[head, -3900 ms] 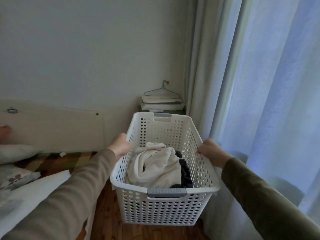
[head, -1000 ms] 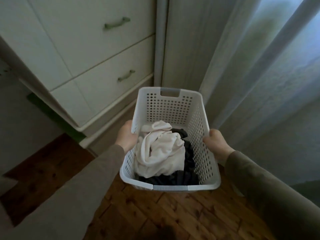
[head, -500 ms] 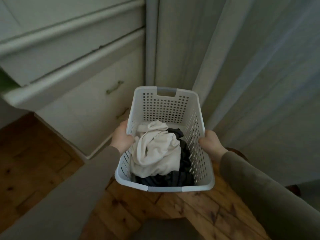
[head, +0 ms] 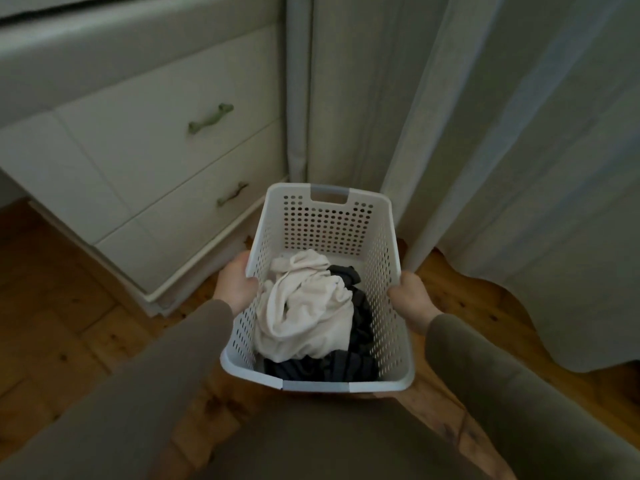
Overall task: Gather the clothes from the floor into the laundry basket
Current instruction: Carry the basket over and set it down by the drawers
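At the centre of the frame, a white perforated laundry basket (head: 329, 233) is held over the wooden floor (head: 69, 306). The left hand (head: 236, 287) grips its left rim and the right hand (head: 410, 299) is closed on its right rim. Inside lie a crumpled cream garment (head: 304, 313) and dark clothes (head: 360, 327) beneath and beside it. A white drawer unit (head: 156, 161) fills the upper left; pale curtains (head: 502, 168) hang at the right.

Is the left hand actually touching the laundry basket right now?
Touching. The head view shows the left hand wrapped over the left rim of the laundry basket, thumb inside the wall with no gap; the right hand clasps the opposite rim.
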A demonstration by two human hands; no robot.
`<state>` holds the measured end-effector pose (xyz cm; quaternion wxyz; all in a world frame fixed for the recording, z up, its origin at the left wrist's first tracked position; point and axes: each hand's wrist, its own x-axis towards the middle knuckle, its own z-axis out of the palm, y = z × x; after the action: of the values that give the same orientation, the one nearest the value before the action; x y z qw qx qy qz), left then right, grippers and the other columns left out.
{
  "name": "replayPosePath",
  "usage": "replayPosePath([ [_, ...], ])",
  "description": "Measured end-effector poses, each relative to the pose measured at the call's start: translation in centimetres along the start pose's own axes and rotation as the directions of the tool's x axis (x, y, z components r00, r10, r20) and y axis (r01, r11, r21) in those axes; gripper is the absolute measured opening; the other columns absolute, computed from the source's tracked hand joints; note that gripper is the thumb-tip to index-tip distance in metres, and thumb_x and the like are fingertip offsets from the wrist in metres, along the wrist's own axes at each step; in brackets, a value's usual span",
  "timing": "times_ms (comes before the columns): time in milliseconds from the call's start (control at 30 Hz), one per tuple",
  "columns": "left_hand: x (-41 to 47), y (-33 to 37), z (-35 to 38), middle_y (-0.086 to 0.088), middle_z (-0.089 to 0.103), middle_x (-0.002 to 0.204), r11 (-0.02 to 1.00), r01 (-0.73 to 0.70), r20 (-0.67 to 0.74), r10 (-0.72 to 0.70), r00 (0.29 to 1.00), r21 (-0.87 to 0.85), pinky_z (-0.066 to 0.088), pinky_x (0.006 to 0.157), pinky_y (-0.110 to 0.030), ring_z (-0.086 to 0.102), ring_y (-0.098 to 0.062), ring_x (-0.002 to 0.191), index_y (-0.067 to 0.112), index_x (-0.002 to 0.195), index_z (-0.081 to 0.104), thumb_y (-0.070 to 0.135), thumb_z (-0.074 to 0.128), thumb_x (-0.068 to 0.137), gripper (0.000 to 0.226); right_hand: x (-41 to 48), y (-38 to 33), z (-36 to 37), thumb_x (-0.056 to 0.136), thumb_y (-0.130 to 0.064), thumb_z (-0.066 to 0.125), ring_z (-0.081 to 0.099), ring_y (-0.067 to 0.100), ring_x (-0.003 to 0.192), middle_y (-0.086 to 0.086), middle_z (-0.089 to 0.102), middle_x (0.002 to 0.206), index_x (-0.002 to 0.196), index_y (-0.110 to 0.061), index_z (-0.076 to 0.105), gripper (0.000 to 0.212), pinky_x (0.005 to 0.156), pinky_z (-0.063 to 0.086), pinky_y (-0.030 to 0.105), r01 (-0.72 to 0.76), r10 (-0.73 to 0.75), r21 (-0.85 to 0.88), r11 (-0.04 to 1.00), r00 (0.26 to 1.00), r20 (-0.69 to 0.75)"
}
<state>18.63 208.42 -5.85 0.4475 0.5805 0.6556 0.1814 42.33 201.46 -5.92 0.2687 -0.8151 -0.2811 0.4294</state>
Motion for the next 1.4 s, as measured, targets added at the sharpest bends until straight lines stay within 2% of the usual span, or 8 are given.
replayPosePath([
  [533,1.5,-2.2,1.3,-0.016,0.05,0.136,0.999,0.026,0.018,-0.027,0.999,0.025,0.042,0.098,-0.045,0.049,-0.035,0.123,0.012,0.136,0.039,0.004,0.043,0.091,0.046,0.9,1.4,1.3,0.091,-0.001,0.045,0.051,0.034,0.118,0.021,0.052,0.128,0.127,0.0,0.043,0.036,0.099,0.045,0.042,-0.009,0.008,0.021,1.0,0.999,0.035],
  [733,-0.5,-4.3,0.5,-0.02,0.053,0.133,0.953,0.301,0.258,-0.283,0.924,-0.034,0.049,0.092,-0.045,0.053,-0.037,0.118,0.004,0.135,0.041,0.012,0.064,0.082,0.058,0.3,1.6,-0.6,0.09,-0.019,0.054,0.054,0.03,0.1,0.02,0.052,0.132,0.139,-0.007,0.035,0.054,0.077,0.047,0.042,-0.163,0.116,0.2,0.966,0.967,0.228],
  [900,-3.1,-6.7,0.5,-0.018,0.042,0.142,0.872,0.488,0.363,-0.44,0.822,-0.048,0.045,0.097,-0.053,0.045,-0.038,0.126,0.01,0.142,0.029,0.012,0.063,0.082,0.069,0.1,2.4,-0.2,0.094,-0.015,0.047,0.05,0.037,0.119,0.021,0.047,0.136,0.142,-0.01,0.031,0.051,0.085,0.044,0.046,-0.22,0.168,0.201,0.955,0.955,0.246],
  [1033,-3.9,-7.3,0.5,-0.021,0.044,0.138,0.879,0.469,0.29,-0.429,0.855,-0.082,0.052,0.087,-0.049,0.048,-0.038,0.122,0.005,0.14,0.032,-0.005,0.049,0.085,0.059,-0.3,2.1,0.4,0.095,-0.004,0.038,0.045,0.039,0.125,0.023,0.045,0.138,0.143,-0.008,0.03,0.048,0.094,0.041,0.047,-0.169,0.129,0.189,0.967,0.971,0.203],
  [1200,-3.3,-7.0,-1.4,-0.022,0.056,0.121,0.893,0.43,0.136,-0.413,0.9,-0.132,0.053,0.069,-0.042,0.057,-0.036,0.105,0.001,0.133,0.041,-0.005,0.043,0.088,0.046,-1.7,0.9,1.6,0.094,-0.001,0.041,0.05,0.039,0.116,0.024,0.051,0.128,0.138,-0.006,0.037,0.045,0.083,0.042,0.045,-0.181,0.12,0.25,0.951,0.963,0.24],
  [1267,-2.5,-7.2,-2.5,-0.023,0.059,0.116,0.907,0.396,0.014,-0.398,0.917,-0.143,0.054,0.072,-0.045,0.059,-0.037,0.098,-0.002,0.13,0.044,-0.002,0.041,0.089,0.041,-1.7,0.4,3.3,0.093,0.002,0.041,0.051,0.039,0.113,0.023,0.052,0.126,0.137,-0.005,0.039,0.044,0.084,0.044,0.046,-0.179,0.106,0.281,0.943,0.961,0.256],
  [1333,-1.4,-7.7,-3.7,-0.026,0.056,0.124,0.914,0.363,-0.095,-0.384,0.919,-0.181,0.053,0.082,-0.048,0.057,-0.042,0.108,-0.005,0.13,0.044,-0.001,0.04,0.09,0.04,-1.5,-0.1,5.2,0.092,0.003,0.04,0.054,0.04,0.112,0.023,0.053,0.128,0.137,-0.006,0.039,0.045,0.089,0.047,0.05,-0.191,0.106,0.312,0.931,0.957,0.268],
  [1400,-0.1,-8.2,-4.9,-0.028,0.055,0.125,0.915,0.341,-0.171,-0.378,0.91,-0.214,0.051,0.089,-0.052,0.056,-0.044,0.11,-0.006,0.128,0.045,0.0,0.04,0.09,0.039,-1.3,-0.3,6.9,0.09,0.005,0.041,0.056,0.038,0.102,0.023,0.053,0.127,0.136,-0.006,0.039,0.047,0.08,0.052,0.051,-0.209,0.109,0.351,0.913,0.953,0.284],
])
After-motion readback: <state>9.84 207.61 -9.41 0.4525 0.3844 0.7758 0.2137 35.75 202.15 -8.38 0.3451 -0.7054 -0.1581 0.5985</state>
